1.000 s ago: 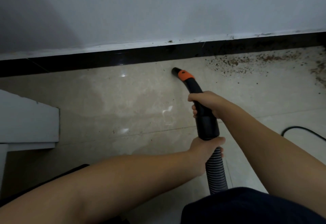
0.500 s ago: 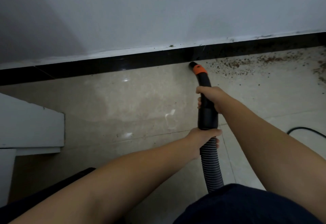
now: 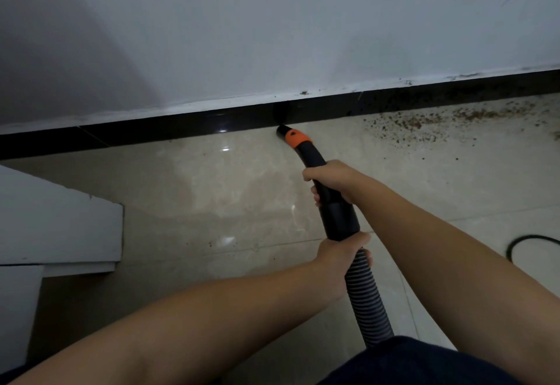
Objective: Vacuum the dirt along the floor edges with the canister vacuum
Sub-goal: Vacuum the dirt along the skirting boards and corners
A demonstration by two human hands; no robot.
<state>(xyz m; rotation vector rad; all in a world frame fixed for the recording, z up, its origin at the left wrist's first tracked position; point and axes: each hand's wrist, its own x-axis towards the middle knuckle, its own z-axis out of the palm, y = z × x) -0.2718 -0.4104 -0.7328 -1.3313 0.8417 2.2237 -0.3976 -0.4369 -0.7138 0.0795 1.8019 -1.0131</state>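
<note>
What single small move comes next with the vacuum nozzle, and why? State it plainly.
Probably slide the black nozzle with the orange collar rightward along the black baseboard. Its tip sits at the baseboard on clean-looking beige tile, while the brown scattered dirt lies to its right along the edge. Both hands, right hand and left hand, already grip the wand and hose.

I have one view only, from the head camera: it looks forward and steeply down at the floor (image 3: 230,190) and the wall (image 3: 272,27) base, close above both forearms, with wide-angle bending at the edges.
</note>
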